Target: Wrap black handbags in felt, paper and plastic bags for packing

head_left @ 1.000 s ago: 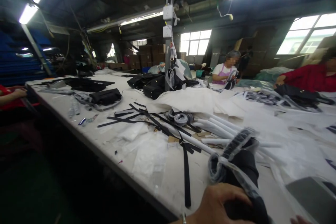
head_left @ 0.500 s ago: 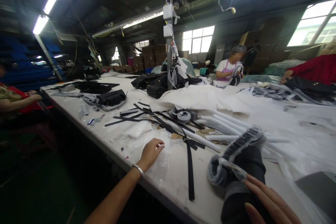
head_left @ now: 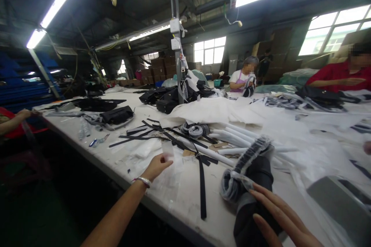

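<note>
My left hand (head_left: 155, 167), with a silver bracelet at the wrist, is over the near edge of the table. Its thumb and fingertips are pinched on a thin clear plastic bag (head_left: 171, 170), whose outline is faint. My right hand (head_left: 279, 216) rests with outstretched fingers on a black bag (head_left: 257, 175) at the lower right. A coiled strap in clear plastic wrap (head_left: 230, 187) lies against this bag, its wrapped length running up over it. Between my hands, a flat black strap (head_left: 202, 189) points toward me.
The white table (head_left: 185, 204) bears white paper sheets (head_left: 208, 110), white tubes (head_left: 232, 135), black strips (head_left: 145, 135) and black bags (head_left: 168, 100) around a post. A grey box (head_left: 339, 200) stands at the right. Co-workers sit at the far side, right and left.
My left hand has closed its fingers on the clear plastic, a piece of which now stands up by the fingertips. The view has swung slightly right. My right hand stays on the black bag.
</note>
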`<action>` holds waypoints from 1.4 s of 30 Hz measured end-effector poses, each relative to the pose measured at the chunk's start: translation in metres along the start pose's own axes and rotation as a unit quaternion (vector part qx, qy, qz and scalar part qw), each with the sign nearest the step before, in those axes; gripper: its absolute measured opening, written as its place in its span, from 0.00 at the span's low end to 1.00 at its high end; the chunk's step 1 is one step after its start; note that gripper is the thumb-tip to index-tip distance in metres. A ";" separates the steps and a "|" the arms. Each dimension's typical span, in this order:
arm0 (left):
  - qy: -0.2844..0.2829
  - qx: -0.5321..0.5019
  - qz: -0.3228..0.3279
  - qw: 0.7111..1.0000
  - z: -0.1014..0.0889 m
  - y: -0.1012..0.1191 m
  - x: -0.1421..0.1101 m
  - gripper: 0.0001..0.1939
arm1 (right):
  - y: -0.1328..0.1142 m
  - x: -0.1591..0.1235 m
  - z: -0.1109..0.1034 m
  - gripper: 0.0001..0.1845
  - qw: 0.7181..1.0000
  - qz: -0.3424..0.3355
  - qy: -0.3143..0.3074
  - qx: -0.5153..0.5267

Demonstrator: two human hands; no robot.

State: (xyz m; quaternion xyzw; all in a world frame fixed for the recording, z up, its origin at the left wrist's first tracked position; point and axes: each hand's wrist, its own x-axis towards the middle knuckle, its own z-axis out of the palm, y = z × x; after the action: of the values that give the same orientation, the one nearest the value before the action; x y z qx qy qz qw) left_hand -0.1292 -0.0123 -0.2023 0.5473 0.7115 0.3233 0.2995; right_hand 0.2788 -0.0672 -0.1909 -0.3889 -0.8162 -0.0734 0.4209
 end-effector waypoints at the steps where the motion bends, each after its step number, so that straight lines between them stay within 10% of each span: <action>1: -0.007 -0.021 0.005 1.000 0.002 0.006 -0.013 0.16 | -0.003 0.002 -0.002 0.22 1.000 0.005 -0.005 0.006; 13: -0.315 -0.043 0.134 0.939 0.092 0.094 -0.137 0.16 | -0.034 0.022 -0.026 0.26 0.985 -0.009 -0.171 0.035; 18: -0.305 -0.008 0.200 0.931 0.103 0.109 -0.144 0.11 | -0.043 0.028 -0.023 0.03 0.987 0.050 -0.131 0.081; 26: -0.239 -0.230 0.145 0.932 0.114 0.101 -0.150 0.18 | -0.043 0.021 -0.020 0.03 0.984 0.074 -0.101 0.130; 35: -0.256 -0.228 0.178 0.922 0.164 0.061 -0.180 0.11 | -0.041 0.010 -0.023 0.10 0.987 0.080 -0.040 0.131; 39: -0.256 -0.243 0.197 0.915 0.168 0.058 -0.184 0.10 | -0.043 -0.024 -0.037 0.12 0.962 0.257 0.044 0.083; 42: -0.266 -0.233 0.189 0.916 0.164 0.060 -0.185 0.08 | -0.049 -0.052 -0.044 0.19 0.914 0.374 -0.086 0.136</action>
State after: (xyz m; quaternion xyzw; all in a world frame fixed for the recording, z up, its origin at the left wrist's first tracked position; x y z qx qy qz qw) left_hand 0.0750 -0.1589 -0.2424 0.6521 0.3938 0.3727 0.5300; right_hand 0.2899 -0.1505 -0.1911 -0.6094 -0.6465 0.2344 0.3945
